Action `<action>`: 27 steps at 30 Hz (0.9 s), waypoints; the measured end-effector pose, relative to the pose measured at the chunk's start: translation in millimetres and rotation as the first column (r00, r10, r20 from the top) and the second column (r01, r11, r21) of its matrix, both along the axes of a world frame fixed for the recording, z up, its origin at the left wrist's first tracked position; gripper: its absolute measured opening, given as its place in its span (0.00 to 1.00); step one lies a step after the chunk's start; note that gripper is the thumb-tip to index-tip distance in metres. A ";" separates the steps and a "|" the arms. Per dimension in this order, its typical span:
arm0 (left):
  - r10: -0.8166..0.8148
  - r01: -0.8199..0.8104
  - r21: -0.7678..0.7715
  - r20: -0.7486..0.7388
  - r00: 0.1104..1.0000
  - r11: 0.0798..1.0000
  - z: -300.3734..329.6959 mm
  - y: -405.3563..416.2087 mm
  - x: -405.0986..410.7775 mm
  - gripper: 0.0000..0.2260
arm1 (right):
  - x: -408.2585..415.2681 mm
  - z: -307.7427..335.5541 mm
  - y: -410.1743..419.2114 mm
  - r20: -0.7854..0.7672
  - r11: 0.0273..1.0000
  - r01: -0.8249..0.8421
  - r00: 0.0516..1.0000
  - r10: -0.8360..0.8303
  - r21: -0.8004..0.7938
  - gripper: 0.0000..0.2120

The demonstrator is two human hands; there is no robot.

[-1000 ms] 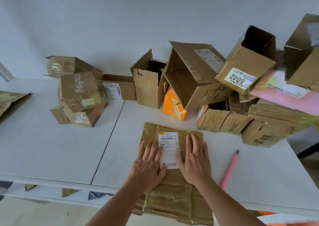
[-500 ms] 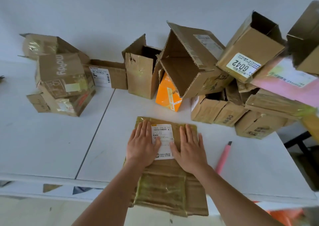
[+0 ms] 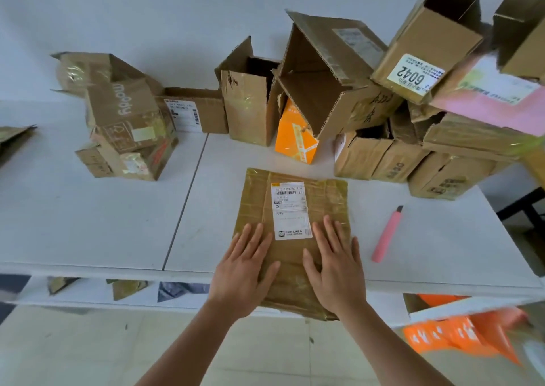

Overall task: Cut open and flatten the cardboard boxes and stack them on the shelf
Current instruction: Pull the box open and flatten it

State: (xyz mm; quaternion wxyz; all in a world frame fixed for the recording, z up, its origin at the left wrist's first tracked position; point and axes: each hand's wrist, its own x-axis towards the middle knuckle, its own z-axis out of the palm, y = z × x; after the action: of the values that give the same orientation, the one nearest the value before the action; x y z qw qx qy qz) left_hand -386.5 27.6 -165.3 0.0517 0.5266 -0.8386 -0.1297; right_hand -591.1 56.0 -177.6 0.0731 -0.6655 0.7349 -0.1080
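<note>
A flattened, tape-covered cardboard box (image 3: 295, 206) with a white shipping label lies on the white table (image 3: 97, 217), its near end hanging over the table's front edge. My left hand (image 3: 244, 270) and my right hand (image 3: 333, 265) press flat on its near half, fingers straight, one on each side of the label. A pink utility knife (image 3: 387, 234) lies on the table to the right of the box. Behind it stand several opened boxes, among them a tall open box (image 3: 250, 102) and a large tilted box (image 3: 327, 73).
A pile of boxes (image 3: 442, 120) fills the right back, with a pink one (image 3: 495, 96) and one labelled 6042 (image 3: 424, 46). Crushed boxes (image 3: 126, 126) sit at left, an orange carton (image 3: 295, 138) in the middle. Orange material (image 3: 460, 335) lies below the table's right front.
Both hands have slid toward me along the flattened box, from beside the label's upper part to its near half. The view has shifted.
</note>
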 end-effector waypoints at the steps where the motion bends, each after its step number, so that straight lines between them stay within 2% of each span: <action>1: -0.003 0.004 -0.063 0.011 1.000 0.998 -1.0 2.0 -0.9 0.33 | 0.1 0.0 -0.6 0.017 0.999 0.003 1.000 -0.002 -0.032 0.32; 5: -0.024 0.024 -0.151 -0.002 1.000 0.988 -10.8 2.8 -2.3 0.30 | 0.3 -3.8 -1.4 0.019 0.998 0.012 1.000 -0.011 -0.062 0.31; 9: 0.014 -0.005 -0.100 0.089 0.996 0.995 -3.8 1.3 -3.1 0.34 | 2.7 8.1 -2.4 0.001 0.997 0.003 1.000 -0.003 0.076 0.29; 11: 0.122 -0.121 -0.028 0.063 0.990 0.992 1.5 4.2 -4.8 0.36 | 4.8 19.3 1.4 0.089 0.994 0.041 0.995 -0.050 0.098 0.30; 12: 0.218 -0.219 0.018 0.019 0.976 0.976 4.2 6.2 -4.3 0.37 | 6.7 24.4 5.9 0.161 0.993 0.106 0.980 -0.114 0.057 0.30; 14: 0.407 -0.393 0.134 -0.104 0.907 0.910 9.8 10.8 -2.5 0.38 | 8.0 32.2 17.7 0.338 0.951 0.308 0.894 -0.294 0.013 0.30; 15: 0.469 -0.436 0.197 -0.171 0.867 0.878 12.0 12.5 -2.4 0.37 | 8.2 33.7 24.5 0.412 0.922 0.382 0.831 -0.374 0.066 0.29; 16: 0.511 -0.455 0.256 -0.234 0.827 0.853 14.2 13.8 -3.3 0.34 | 8.0 33.1 30.8 0.456 0.902 0.411 0.783 -0.423 0.132 0.28; 18: 0.603 -0.496 0.363 -0.302 0.738 0.789 19.6 10.9 -6.0 0.30 | 7.5 28.5 39.1 0.504 0.897 0.400 0.745 -0.437 0.185 0.27; 20: 0.738 -0.571 0.492 -0.270 0.618 0.657 24.9 1.3 -6.7 0.26 | 6.0 29.9 41.5 0.581 0.903 0.391 0.698 -0.418 0.180 0.25; 22: 0.840 -0.552 0.656 -0.255 0.479 0.514 32.5 -5.3 -4.4 0.17 | 0.1 31.0 40.2 0.689 0.904 0.391 0.608 -0.394 0.172 0.18; 24: 0.886 -0.478 0.762 -0.273 0.374 0.437 38.7 -5.5 1.4 0.05 | -4.4 36.5 40.2 0.761 0.891 0.390 0.497 -0.416 0.233 0.15; 25: 0.900 -0.443 0.797 -0.280 0.334 0.412 41.4 -3.6 4.8 0.03 | -4.6 39.9 41.4 0.771 0.880 0.381 0.457 -0.445 0.282 0.11; 27: 0.909 -0.393 0.826 -0.313 0.276 0.404 43.4 1.8 13.8 0.05 | -0.1 44.4 45.1 0.790 0.882 0.348 0.417 -0.450 0.318 0.01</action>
State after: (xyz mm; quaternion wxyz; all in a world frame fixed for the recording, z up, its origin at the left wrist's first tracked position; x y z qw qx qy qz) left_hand -372.6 29.4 -121.9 0.2687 0.7222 -0.3187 -0.5520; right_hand -591.1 101.1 -133.2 0.4270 -0.3283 0.7456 -0.3924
